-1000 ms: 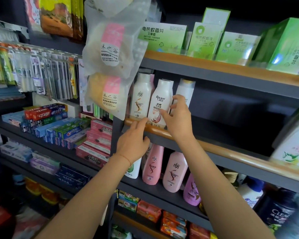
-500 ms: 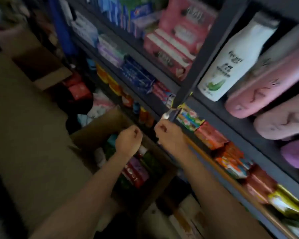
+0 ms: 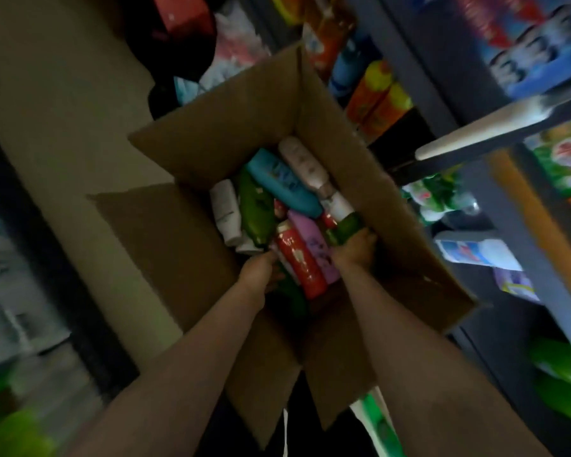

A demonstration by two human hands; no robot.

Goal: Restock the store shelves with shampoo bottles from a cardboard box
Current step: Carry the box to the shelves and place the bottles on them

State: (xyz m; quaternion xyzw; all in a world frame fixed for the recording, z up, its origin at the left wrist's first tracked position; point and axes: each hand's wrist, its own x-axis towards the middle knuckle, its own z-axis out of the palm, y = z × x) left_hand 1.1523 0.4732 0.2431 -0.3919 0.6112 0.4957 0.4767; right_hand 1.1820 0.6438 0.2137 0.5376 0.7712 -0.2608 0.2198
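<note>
Beside dim store shelves (image 3: 475, 140), bottles are being reached for in an open brown cardboard box (image 3: 360, 166). A dark green bottle (image 3: 345, 229) at its right wall is being gripped by the right hand (image 3: 356, 252); the left hand (image 3: 257, 272) fingers are hidden. Lifting out is judged next.

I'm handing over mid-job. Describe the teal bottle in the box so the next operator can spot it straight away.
Look into the open cardboard box on the floor beside the shelves. Among the bottles lying inside, the teal bottle sits toward the far end, slanting across the pile, beyond both hands. It lies between a green bottle and a pale pinkish-white bottle, and is the only blue-green one there.
</note>
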